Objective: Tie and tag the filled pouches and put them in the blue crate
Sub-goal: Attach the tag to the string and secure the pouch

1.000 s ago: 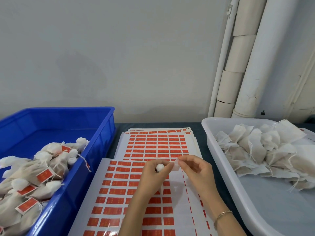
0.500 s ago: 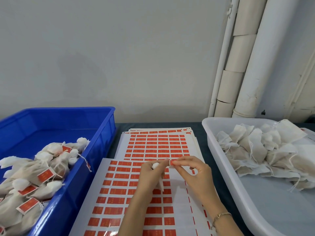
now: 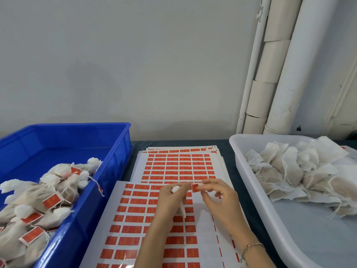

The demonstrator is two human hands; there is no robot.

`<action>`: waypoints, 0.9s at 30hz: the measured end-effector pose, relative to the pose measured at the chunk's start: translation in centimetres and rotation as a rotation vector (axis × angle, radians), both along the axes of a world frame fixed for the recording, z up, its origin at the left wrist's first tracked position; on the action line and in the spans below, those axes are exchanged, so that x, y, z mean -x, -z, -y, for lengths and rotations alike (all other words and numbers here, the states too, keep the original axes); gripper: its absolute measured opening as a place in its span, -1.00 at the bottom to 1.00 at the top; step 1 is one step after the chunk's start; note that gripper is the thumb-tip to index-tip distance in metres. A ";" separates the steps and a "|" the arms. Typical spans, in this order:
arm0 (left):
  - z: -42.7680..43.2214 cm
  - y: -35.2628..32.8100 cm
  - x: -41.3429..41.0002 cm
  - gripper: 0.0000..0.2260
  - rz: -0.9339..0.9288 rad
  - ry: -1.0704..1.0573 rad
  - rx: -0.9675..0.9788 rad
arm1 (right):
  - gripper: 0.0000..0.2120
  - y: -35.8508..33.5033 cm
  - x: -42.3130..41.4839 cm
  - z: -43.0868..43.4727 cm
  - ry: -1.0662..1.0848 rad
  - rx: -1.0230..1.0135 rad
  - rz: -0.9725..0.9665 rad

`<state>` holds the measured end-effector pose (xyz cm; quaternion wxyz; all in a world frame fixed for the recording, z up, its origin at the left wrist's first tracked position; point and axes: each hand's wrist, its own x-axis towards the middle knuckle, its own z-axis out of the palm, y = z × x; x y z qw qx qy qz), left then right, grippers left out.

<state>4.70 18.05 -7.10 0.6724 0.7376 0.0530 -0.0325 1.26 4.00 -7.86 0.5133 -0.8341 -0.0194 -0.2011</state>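
A second ago the right hand [image 3: 218,196] held something pale and hard to read. Now a red tag [image 3: 195,187] shows plainly between its thumb and forefinger, pinched at its right end and held just beside the left hand [image 3: 170,198]. The left hand's fingers curl round a pouch [image 3: 181,210], whose white gathered top peeps out above the knuckles while the body hangs below the palm, over the near sticker sheet [image 3: 131,219]. The hands have drawn closer together, so the tag is probably being folded onto the pouch's string, which leaves only the drop into the blue crate [image 3: 116,126] at the left, where tagged pouches [image 3: 48,192] already lie heaped. The string itself cannot be made out, and the left fingers hide whether the neck is properly tied. The print on the tag is too small to read. More sheets [image 3: 179,167] lie stacked farther back on the bench [image 3: 226,151]. The white tray [image 3: 243,171] of untagged pouches [image 3: 289,171] at the right runs off the frame, as does the crate, so neither count can be told.
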 end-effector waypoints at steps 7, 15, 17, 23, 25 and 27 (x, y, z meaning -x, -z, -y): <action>0.2 0.0 0.1 -0.83 0.100 0.013 -0.108 | -0.76 -0.1 -0.1 -0.3 0.010 -0.136 -0.045; 0.1 0.0 0.5 -0.88 0.187 0.189 -0.123 | -0.91 0.3 -0.5 0.0 0.068 -0.097 -0.028; 0.2 0.2 0.4 -0.89 0.213 0.194 -0.170 | -0.90 0.3 -0.5 0.1 0.077 -0.103 -0.028; 0.5 0.7 0.2 -0.96 0.251 0.186 -0.227 | -0.89 0.4 -0.6 -0.1 0.056 -0.071 -0.033; 0.6 0.7 0.3 -0.96 0.251 0.196 -0.239 | -0.93 0.6 -0.6 -0.2 0.050 -0.060 -0.049; 0.6 0.7 0.3 -0.94 0.260 0.207 -0.249 | -0.95 0.7 -0.7 -0.2 0.050 -0.046 -0.059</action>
